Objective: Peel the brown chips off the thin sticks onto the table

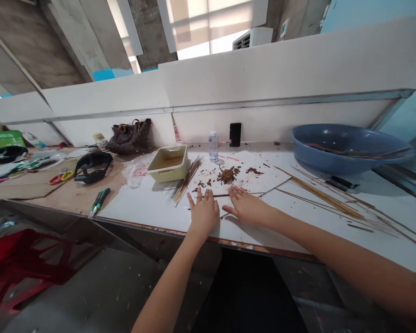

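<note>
Where the hands lay: left hand [204, 213] and right hand [247, 206] rested flat and open, grasping nothing, on a white board [142, 208].
Between them: one thin stick [223, 195] lay loose.
Just ahead: brown wood chips [227, 175] sat heaped.
To the left: a bundle of sticks [183, 182] lay beside a cream tray [168, 163].
To the right: more sticks [326, 199] lay before a blue basin [346, 148].
Farther back: a water bottle [213, 145] and a handbag [130, 137] stood.

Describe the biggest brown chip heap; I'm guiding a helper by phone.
On the white-topped workbench, find the white sheet by the water bottle. The heap sits mid-sheet beyond the left hand and right hand, larger than the scattered brown chips around it.
</note>
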The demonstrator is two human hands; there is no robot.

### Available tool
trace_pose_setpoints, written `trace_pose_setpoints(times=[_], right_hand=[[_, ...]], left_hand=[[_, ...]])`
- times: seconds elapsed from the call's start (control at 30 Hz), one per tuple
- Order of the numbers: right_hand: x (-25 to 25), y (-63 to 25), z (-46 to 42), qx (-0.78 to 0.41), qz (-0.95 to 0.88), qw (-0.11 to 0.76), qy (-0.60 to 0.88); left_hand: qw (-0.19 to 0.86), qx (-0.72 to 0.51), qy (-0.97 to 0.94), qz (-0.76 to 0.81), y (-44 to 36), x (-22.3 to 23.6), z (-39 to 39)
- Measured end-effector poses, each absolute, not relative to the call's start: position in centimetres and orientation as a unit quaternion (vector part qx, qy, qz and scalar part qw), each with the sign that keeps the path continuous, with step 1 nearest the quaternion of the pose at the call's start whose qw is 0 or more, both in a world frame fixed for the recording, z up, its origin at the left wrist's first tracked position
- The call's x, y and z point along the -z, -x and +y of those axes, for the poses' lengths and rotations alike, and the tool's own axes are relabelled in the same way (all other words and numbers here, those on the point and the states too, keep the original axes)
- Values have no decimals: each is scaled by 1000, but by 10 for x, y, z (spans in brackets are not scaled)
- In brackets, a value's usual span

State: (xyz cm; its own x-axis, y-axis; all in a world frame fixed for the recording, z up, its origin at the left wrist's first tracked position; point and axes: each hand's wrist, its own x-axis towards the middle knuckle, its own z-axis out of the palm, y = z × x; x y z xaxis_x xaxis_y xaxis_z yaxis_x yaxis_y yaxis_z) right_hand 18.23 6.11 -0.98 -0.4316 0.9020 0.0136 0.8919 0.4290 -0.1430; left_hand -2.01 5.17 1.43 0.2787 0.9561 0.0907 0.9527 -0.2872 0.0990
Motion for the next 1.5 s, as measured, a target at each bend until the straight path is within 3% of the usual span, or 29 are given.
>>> trace_pose_setpoints(times=[0.2, 0.47, 0.7, 0.9, 1.3, 1.5], right_hand=[[25, -184, 30, -24, -851, 50, 523], [19, -182, 60, -45, -837, 46, 543], [23, -180, 19, -23, -846, 41, 531], [12, -176, 44, -21, -840, 21, 542], [11, -184, -4, -33, -860, 49, 506], [0, -172, 18, -43, -866, 74, 493]], left_hand=[[-2, -84, -806, 586, 32, -4, 28], [23, -75, -799, 597, 23, -17, 49], [-1, -85, -798, 597, 31, -1, 15], [-1, -78, -791, 607, 26, -3, 35], [-20, -86, -812, 577, 36, -2, -9], [0, -76, -845, 530, 14, 3, 9]])
